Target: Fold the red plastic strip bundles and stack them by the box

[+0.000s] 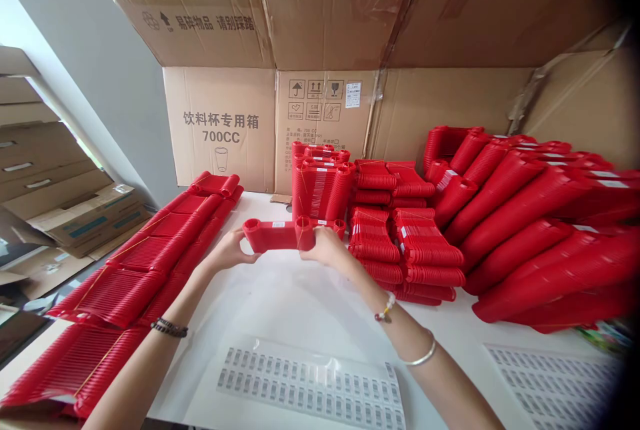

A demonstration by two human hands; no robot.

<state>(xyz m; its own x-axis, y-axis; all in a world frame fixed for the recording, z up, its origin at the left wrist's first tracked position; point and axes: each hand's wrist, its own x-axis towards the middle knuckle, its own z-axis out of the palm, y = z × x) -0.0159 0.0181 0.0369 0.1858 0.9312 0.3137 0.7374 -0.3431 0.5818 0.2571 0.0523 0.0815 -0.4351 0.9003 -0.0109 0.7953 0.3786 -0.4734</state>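
Observation:
Both my hands hold one red scroll-shaped piece [276,238] just above the white table. It has a rolled edge at each end and a small white label on top. My left hand [231,249] closes on its left roll, with the thumb below. My right hand [324,247] grips the right roll; some of its fingers are hidden behind the piece. Directly beyond stands a stack of similar red pieces [321,191], also with white labels. A sheet of small printed labels [310,387] lies on the table between my forearms.
Banded red bundles [165,243] form a long row at left. More labelled bundles [425,243] are piled at right, beside leaning red stacks [520,217]. A second label sheet [555,383] lies front right. Opened cardboard [320,37] walls the table's back; boxes [85,217] stand far left.

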